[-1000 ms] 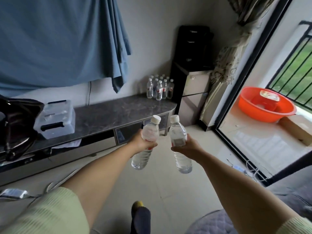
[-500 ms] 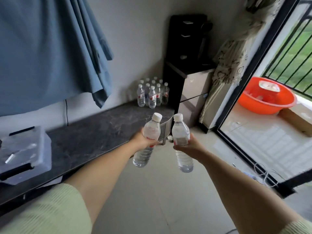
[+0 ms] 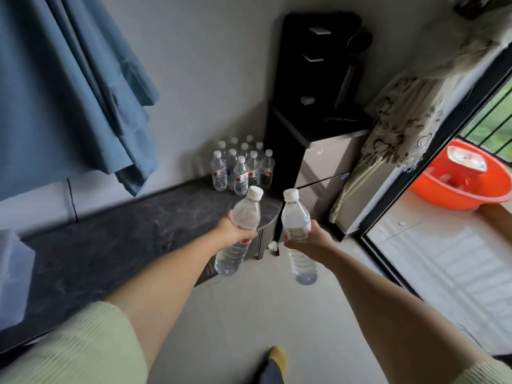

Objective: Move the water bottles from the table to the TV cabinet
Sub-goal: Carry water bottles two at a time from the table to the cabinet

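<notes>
My left hand (image 3: 231, 231) grips a clear water bottle (image 3: 238, 234) with a white cap and red label, tilted slightly right. My right hand (image 3: 310, 239) grips a second clear bottle (image 3: 297, 231) by its middle, nearly upright. Both bottles hang in the air just off the right end of the dark marble-topped TV cabinet (image 3: 124, 245). Several more water bottles (image 3: 242, 169) stand grouped at the cabinet's far right corner against the wall, beyond the two held ones.
A black water dispenser on a grey unit (image 3: 318, 112) stands right of the cabinet. A blue cloth (image 3: 69, 87) hangs over the wall. A clear plastic box (image 3: 11, 275) sits on the cabinet's left. An orange basin (image 3: 465, 178) lies outside the sliding door.
I have come closer to the cabinet's right end; the bottle group and dispenser look larger and nearer. Both hands still hold their bottles, carried forward together.
</notes>
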Motion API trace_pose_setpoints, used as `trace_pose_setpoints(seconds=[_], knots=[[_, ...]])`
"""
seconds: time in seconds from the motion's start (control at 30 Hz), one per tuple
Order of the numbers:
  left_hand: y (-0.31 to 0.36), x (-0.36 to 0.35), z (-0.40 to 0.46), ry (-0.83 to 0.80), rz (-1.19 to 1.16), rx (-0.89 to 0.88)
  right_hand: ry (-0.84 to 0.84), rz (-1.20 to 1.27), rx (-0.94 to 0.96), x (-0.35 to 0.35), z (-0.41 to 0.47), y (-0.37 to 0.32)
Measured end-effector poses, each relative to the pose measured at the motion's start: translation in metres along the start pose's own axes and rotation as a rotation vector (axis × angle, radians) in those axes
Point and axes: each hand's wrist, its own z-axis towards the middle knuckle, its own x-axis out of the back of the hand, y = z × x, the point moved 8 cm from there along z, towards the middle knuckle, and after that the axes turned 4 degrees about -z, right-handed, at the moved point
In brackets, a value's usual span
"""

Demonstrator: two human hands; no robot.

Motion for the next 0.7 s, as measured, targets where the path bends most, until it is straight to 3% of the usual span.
trace_pose_setpoints(seconds=[0.27, 0.7], knots=[[0.039, -0.028, 0.088, 0.042, -0.077, 0.063, -0.031, -0.069, 0.022, 0.043, 0.117, -0.015], [0.020, -0.009, 0.248, 0.045, -0.087, 0.197, -0.091, 0.021, -0.084, 0.012, 0.271, -0.022]])
